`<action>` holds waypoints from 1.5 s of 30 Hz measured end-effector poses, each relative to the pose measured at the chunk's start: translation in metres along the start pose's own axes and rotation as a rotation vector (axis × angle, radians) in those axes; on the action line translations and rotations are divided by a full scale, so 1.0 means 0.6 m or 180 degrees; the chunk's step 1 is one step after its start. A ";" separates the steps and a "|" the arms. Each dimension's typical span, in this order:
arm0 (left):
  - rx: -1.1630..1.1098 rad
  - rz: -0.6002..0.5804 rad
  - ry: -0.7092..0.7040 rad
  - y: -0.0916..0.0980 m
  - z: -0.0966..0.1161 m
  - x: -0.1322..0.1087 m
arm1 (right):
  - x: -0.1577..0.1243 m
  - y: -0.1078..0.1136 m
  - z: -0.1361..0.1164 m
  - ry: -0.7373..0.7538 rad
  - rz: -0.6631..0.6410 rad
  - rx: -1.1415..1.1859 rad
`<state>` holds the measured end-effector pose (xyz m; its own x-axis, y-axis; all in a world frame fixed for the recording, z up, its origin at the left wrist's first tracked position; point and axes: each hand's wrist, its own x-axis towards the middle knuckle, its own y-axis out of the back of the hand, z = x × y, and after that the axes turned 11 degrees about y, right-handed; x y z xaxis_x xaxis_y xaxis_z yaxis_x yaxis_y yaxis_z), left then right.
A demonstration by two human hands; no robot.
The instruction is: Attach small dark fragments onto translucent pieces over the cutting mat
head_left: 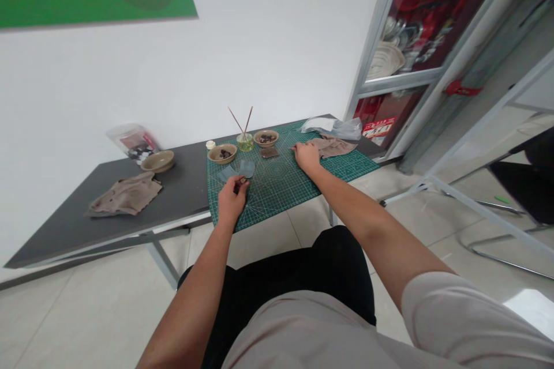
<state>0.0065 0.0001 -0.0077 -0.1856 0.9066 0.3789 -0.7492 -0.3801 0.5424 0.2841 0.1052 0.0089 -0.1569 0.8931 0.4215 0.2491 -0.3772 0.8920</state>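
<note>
My left hand (232, 199) rests at the front left of the green cutting mat (298, 176), fingers pinched round a small dark piece. Just beyond it lie a few grey-blue sheets (238, 171). My right hand (306, 156) lies on the mat further back, its fingers on the edge of a brown cloth (334, 146). Two tan bowls (222, 153) (265, 138) holding dark pieces stand at the mat's far edge. Between them is a small glass jar (244, 141) with two thin sticks.
The mat lies on a dark grey table (108, 207) against a white wall. On its left part are a crumpled brown cloth (125, 195), an empty tan bowl (158, 161) and a plastic bag (131, 142). A metal frame cabinet (411, 57) stands right.
</note>
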 end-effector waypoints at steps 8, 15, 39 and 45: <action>-0.1095 0.0067 0.0628 -0.004 0.002 0.005 | -0.043 0.009 -0.081 -0.0539 0.0889 0.3136; -0.1775 -0.0314 0.0917 -0.012 0.027 0.012 | -0.050 0.004 -0.204 -0.0317 0.0180 0.4948; -0.1126 -0.0252 0.0520 -0.029 0.023 0.010 | -0.067 -0.013 -0.203 -0.0210 -0.0354 0.5483; -0.1000 -0.0130 0.0512 -0.025 0.033 0.005 | -0.064 -0.022 -0.201 -0.0437 -0.0212 0.5541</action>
<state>0.0301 0.0050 0.0003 -0.2306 0.9467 0.2251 -0.9124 -0.2907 0.2880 0.1716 0.0463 0.0006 -0.1565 0.9421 0.2967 0.9072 0.2559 -0.3339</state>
